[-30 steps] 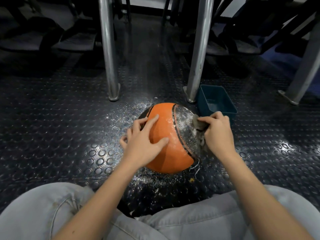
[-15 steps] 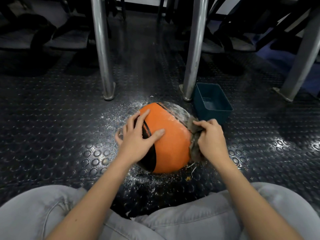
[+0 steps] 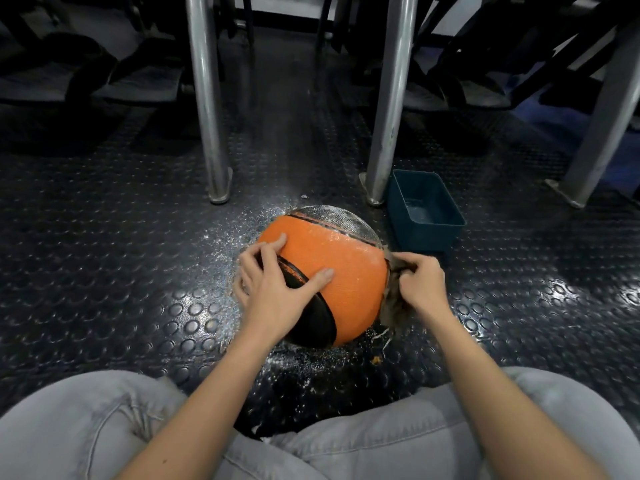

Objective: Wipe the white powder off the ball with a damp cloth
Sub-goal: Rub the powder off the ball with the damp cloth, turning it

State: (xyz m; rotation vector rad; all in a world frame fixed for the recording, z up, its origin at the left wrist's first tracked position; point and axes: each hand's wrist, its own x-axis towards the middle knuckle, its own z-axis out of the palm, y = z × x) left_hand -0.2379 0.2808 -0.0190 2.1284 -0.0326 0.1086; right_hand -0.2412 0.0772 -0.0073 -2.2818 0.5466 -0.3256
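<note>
Our left hand point(image 3: 273, 292) lies on the near-left side of the ball point(image 3: 339, 268), with fingers spread and pressed flat on the orange skin and the thumb reaching across a black stripe. Our right hand point(image 3: 420, 285) curls its fingers round a bunched grey-brown cloth point(image 3: 393, 308) and holds it against the ball's right side. The ball sits on the floor between the two hands. White powder point(image 3: 334, 216) coats its far panel, beyond our fingertips. More of it speckles the studded black floor point(image 3: 138, 271) around the ball. Just beyond the right hand stands a dark teal tub point(image 3: 426, 239) whose bottom glistens. Two metal legs point(image 3: 207, 98) rise further off, beyond both hands. Behind our wrists are our grey trousers point(image 3: 86, 427).
</note>
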